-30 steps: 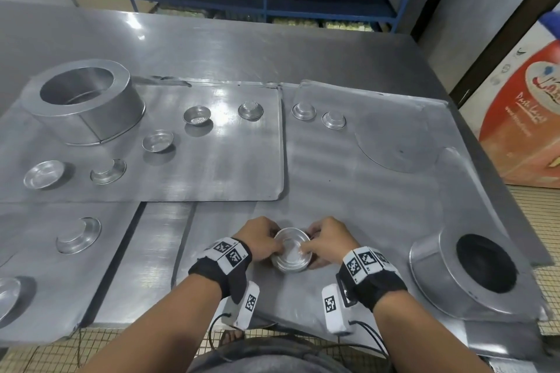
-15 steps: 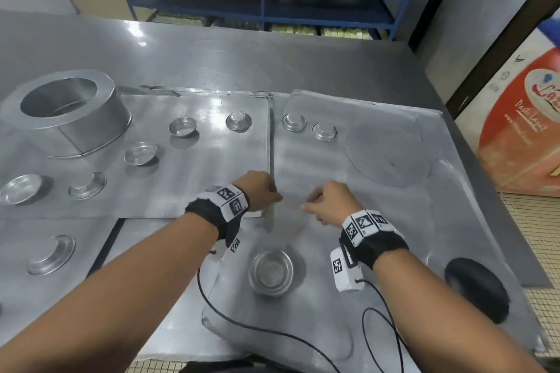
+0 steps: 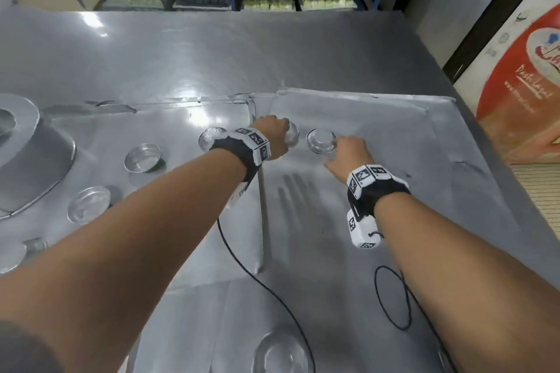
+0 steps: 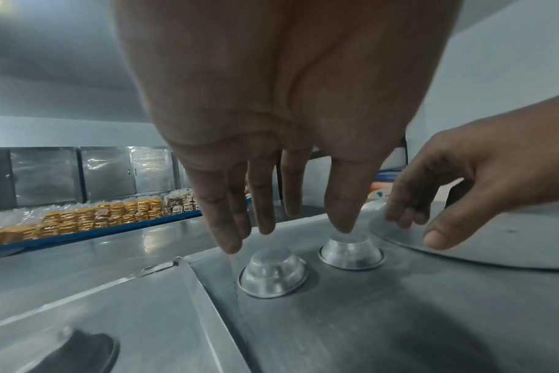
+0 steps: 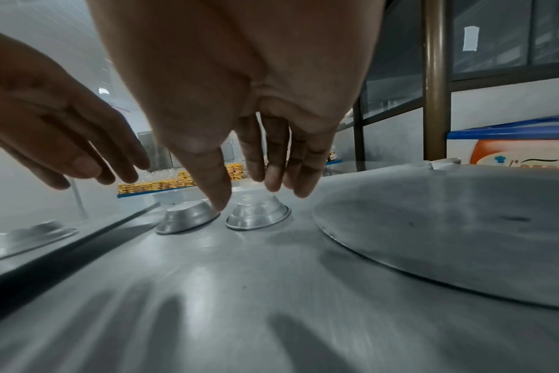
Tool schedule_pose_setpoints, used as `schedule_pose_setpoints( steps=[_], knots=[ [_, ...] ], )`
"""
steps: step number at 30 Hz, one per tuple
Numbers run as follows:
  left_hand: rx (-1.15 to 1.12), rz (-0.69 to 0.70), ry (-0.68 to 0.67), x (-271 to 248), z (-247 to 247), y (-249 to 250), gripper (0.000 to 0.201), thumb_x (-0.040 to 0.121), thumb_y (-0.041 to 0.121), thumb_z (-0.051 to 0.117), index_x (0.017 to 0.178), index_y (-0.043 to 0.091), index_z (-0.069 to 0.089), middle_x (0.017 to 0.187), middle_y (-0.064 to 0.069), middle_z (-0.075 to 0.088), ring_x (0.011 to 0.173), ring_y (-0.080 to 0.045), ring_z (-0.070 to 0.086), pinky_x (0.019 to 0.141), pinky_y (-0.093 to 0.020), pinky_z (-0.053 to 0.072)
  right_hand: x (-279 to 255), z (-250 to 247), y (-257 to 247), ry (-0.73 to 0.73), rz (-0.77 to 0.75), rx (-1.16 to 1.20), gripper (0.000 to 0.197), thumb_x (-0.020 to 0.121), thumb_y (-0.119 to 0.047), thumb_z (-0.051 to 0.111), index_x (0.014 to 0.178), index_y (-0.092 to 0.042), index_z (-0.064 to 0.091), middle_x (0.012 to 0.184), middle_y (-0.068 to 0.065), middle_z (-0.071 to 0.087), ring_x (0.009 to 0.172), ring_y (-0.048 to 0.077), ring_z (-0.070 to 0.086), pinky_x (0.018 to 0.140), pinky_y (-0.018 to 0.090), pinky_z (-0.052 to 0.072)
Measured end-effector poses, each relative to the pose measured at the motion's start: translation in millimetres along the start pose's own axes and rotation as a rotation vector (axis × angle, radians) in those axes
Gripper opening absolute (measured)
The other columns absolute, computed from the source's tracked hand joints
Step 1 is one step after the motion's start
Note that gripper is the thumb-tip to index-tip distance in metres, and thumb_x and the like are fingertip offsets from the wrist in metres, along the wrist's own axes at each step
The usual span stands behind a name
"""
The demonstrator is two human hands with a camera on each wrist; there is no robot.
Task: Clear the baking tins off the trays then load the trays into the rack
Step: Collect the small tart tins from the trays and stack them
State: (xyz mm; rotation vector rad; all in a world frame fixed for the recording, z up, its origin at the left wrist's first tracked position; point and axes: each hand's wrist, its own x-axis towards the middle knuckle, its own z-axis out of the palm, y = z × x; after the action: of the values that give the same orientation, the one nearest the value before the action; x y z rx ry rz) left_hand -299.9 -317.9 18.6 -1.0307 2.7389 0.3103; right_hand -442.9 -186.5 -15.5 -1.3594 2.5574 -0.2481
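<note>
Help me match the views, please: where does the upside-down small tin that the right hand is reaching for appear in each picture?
Head: the right-hand tin lies mid-frame on the right tray, just beyond the right hand.
Left wrist: right of centre, beyond the thumb.
Right wrist: centre, under the fingertips.
Shared landmark: its twin, the left-hand tin, beside it on the left in all three.

Steel table carries two flat trays side by side, edges touching.
</note>
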Motion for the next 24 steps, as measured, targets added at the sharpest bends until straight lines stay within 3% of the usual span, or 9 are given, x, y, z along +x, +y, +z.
schedule_pose_setpoints(
  steps=[3,9,12,16,18,21,24],
  knots=[
    [0.037,0.016,-0.005,38.5,6.9,-3.7,0.059,0.091,0.042,0.058,0.138,0.008,0.045,0.128,-0.017,0.055,0.118,-0.038,0.055,0.096,-0.043,0.049,32.7,7.5,1.0,0.012,0.005,-0.002,0.040,0.081,-0.033,0.069,0.110,-0.006,0.066,0.112,0.018,0.064,0.109,0.036,0.057,0.096,0.035,0.042],
    [0.056,-0.011,-0.059,90.0,28.3,0.4,0.046,0.086,0.038,0.064,0.121,0.010,0.058,0.120,-0.016,0.059,0.110,-0.037,0.060,0.089,-0.040,0.050,76.4,26.1,0.2,-0.021,0.024,-0.011,0.062,0.072,-0.058,0.070,0.108,-0.008,0.062,0.110,0.014,0.062,0.110,0.036,0.052,0.094,0.038,0.042],
    [0.098,-0.011,-0.056,103.0,31.8,0.7,0.041,0.084,0.035,0.071,0.114,0.008,0.064,0.115,-0.016,0.063,0.106,-0.036,0.064,0.084,-0.036,0.052,83.9,30.7,2.2,-0.052,0.029,-0.011,0.067,0.072,-0.056,0.073,0.117,-0.008,0.062,0.116,0.014,0.059,0.114,0.037,0.049,0.098,0.038,0.042],
    [0.098,0.009,0.007,106.0,25.0,2.7,0.031,0.084,0.027,0.069,0.103,0.004,0.062,0.101,-0.016,0.063,0.092,-0.037,0.067,0.066,-0.031,0.049,81.3,33.6,4.5,-0.020,0.022,0.054,0.063,0.079,-0.054,0.068,0.118,-0.004,0.059,0.116,0.017,0.057,0.115,0.038,0.046,0.099,0.038,0.042],
    [0.108,0.017,0.002,102.2,20.2,5.9,0.025,0.079,0.029,0.069,0.090,0.010,0.056,0.087,-0.011,0.056,0.084,-0.035,0.065,0.063,-0.030,0.048,78.1,33.0,3.6,0.000,0.024,0.081,0.064,0.079,-0.055,0.069,0.116,-0.005,0.058,0.115,0.016,0.058,0.114,0.037,0.047,0.095,0.039,0.044],
    [0.098,0.029,-0.045,92.4,17.7,16.7,0.034,0.070,0.033,0.072,0.069,0.013,0.045,0.068,-0.004,0.047,0.069,-0.029,0.060,0.057,-0.028,0.048,72.0,30.7,2.1,0.026,0.041,0.103,0.061,0.077,-0.051,0.073,0.115,-0.006,0.058,0.115,0.015,0.057,0.115,0.037,0.048,0.093,0.038,0.045],
    [0.089,0.003,-0.023,85.7,22.8,22.8,0.033,0.078,0.035,0.070,0.068,0.011,0.049,0.068,-0.005,0.051,0.072,-0.031,0.063,0.059,-0.028,0.046,63.5,26.4,0.1,0.053,0.070,0.118,0.056,0.074,-0.037,0.078,0.115,-0.008,0.055,0.118,0.014,0.055,0.115,0.036,0.049,0.092,0.038,0.046]
  ],
)
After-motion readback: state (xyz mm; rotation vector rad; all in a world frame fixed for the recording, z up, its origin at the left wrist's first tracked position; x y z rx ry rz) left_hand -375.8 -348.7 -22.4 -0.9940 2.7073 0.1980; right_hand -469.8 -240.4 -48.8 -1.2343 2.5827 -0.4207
